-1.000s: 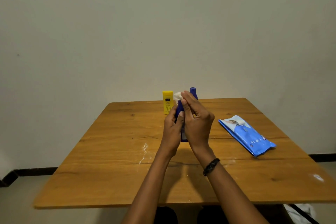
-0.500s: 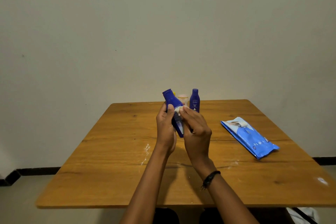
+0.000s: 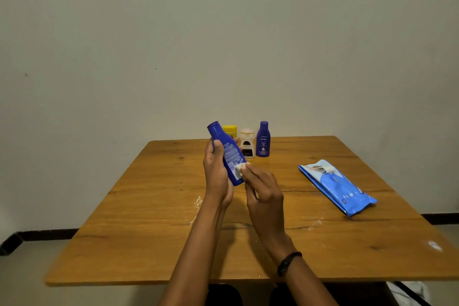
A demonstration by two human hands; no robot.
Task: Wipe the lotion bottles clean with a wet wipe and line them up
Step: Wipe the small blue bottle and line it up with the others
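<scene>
My left hand grips a blue lotion bottle above the table, tilted with its cap up and to the left, back label facing me. My right hand pinches a small white wet wipe against the bottle's lower right side. Behind them, near the table's far edge, stand a yellow bottle, partly hidden by the held bottle, a white bottle with a dark label and a second blue bottle, all upright in a row.
A blue wet-wipe pack lies flat on the right side of the wooden table, its flap peeled open. Pale smears mark the tabletop near the middle. A plain wall stands right behind the table.
The held bottle went from upright between both hands to tilted left. My right hand slid the wipe from the top down to the lower part of the bottle.
</scene>
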